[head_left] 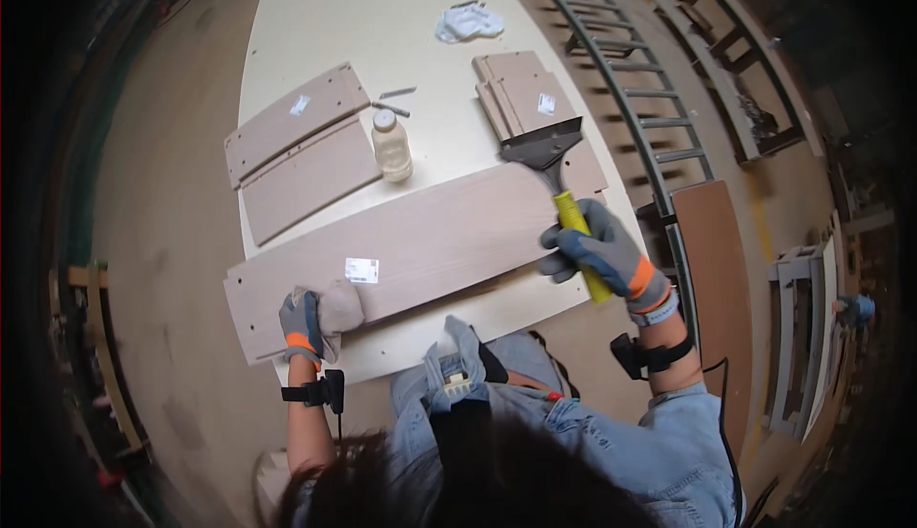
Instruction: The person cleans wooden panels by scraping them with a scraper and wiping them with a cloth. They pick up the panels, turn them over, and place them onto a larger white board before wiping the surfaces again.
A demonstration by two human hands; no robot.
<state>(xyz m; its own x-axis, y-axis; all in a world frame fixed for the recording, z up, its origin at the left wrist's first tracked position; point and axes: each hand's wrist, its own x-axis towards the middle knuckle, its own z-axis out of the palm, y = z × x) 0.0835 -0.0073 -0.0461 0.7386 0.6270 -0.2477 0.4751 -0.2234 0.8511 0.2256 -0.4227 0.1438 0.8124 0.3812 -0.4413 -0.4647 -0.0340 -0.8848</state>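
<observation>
My right hand (pixel 604 249), in a grey glove with an orange cuff, is closed round the yellow-green handle of a wide scraper (pixel 554 160). The scraper's dark blade points away from me, over the right part of a long wooden board (pixel 439 227). At the board's near left end, my left hand (pixel 301 320), gloved alike, is closed on a bunched beige rag (pixel 341 308). The rag rests against the board's near edge, close to a white label (pixel 362 270). Beyond the board stands a capped bottle (pixel 392 148) of pale liquid.
Two wooden panels (pixel 310 179) lie at the left of the pale table (pixel 325 12), with smaller stacked pieces (pixel 521 93) at the right. A crumpled white cloth (pixel 470 21) and thin metal bits (pixel 394 100) lie farther back. A roller conveyor (pixel 635 93) runs along the table's right side.
</observation>
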